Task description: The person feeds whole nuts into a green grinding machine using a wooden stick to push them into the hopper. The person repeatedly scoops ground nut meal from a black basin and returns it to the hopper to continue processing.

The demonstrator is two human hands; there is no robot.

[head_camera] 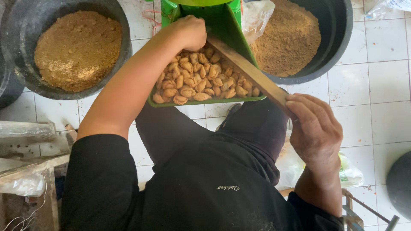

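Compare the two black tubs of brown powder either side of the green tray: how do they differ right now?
The left tub shows nearly whole, and its powder lies as a rounded mound clear of the wall. The right tub is cut off by the top edge and partly hidden by the green tray and a clear plastic bag; its powder banks against one side. Both are round, black, on white tiles.

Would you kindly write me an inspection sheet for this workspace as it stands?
Surface: white tiled floor.
Job's things: green tray of pale brown pieces; wooden stick laid across it.
Clutter: plastic bags by the right knee; wrapped bundle at left.
Grippers: left hand fisted among the pieces; right hand grips the stick.
Cables: thin wire, bottom left.
Surroundings: two dark tubs of brown meal, left and right.
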